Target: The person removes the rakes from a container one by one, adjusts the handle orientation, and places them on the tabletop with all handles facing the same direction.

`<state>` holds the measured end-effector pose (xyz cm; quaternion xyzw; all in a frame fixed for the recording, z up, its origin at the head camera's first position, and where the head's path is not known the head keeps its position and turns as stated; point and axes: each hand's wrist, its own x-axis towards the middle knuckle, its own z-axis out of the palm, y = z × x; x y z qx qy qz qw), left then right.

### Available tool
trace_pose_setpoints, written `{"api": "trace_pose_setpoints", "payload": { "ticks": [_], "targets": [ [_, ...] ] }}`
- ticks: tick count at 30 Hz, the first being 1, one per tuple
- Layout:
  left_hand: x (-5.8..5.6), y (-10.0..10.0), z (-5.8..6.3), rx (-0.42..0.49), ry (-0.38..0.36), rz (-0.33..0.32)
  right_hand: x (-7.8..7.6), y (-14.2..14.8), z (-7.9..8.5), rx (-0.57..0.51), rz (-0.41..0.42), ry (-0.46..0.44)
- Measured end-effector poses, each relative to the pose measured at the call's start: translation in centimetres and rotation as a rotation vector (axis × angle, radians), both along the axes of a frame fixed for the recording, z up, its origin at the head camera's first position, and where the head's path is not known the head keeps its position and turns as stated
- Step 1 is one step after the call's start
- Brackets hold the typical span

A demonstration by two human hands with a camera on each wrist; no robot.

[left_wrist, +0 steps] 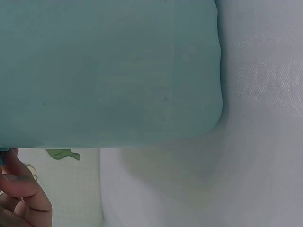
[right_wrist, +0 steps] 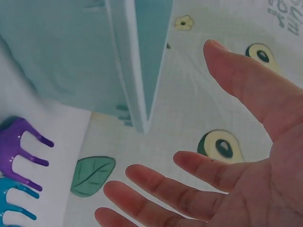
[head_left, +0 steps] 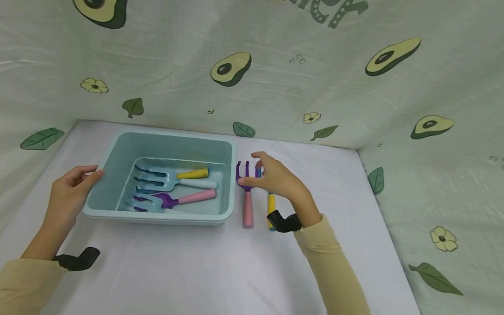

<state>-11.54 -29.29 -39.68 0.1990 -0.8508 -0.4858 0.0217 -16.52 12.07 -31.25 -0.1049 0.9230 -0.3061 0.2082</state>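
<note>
On white cloth (head_left: 181,275) sits a rectangular, pale-teal basin (head_left: 154,215).

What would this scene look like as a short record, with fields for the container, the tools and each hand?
Container: pale blue plastic tub
Surface: white cloth
Inside tub: toy garden forks, including yellow-handled fork and pale blue fork
Beside tub: pink-handled purple fork; yellow-handled blue fork
Left hand: pinches tub's left rim
Right hand: over the outside forks, thumb and fingers apart, holding nothing

Partial "er" lettering (head_left: 344,11) on cloth (head_left: 279,98)
</note>
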Motion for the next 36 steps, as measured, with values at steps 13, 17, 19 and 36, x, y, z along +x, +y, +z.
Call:
{"api": "trace_pose_setpoints", "payload": {
  "ticks": [13, 17, 19, 36],
  "targets": [
    [-0.1, 0.0, 0.0, 0.039, 0.016, -0.002, -0.8, -5.2, 2.4, 0.016, 0.223, 0.042],
    [0.0, 0.0, 0.0, 0.055, 0.019, 0.002, -1.8, -6.7, 1.9, 0.029, 0.281, 0.017],
    [0.0, 0.0, 0.0, 0.062, 0.018, 0.006, -2.2, -7.6, 1.5, 0.041, 0.298, 0.004],
    [0.1, -0.1, -0.1, 0.031, 0.002, 0.002, -4.8, -12.3, -2.4, 0.210, 0.323, -0.077]
  ]
}}
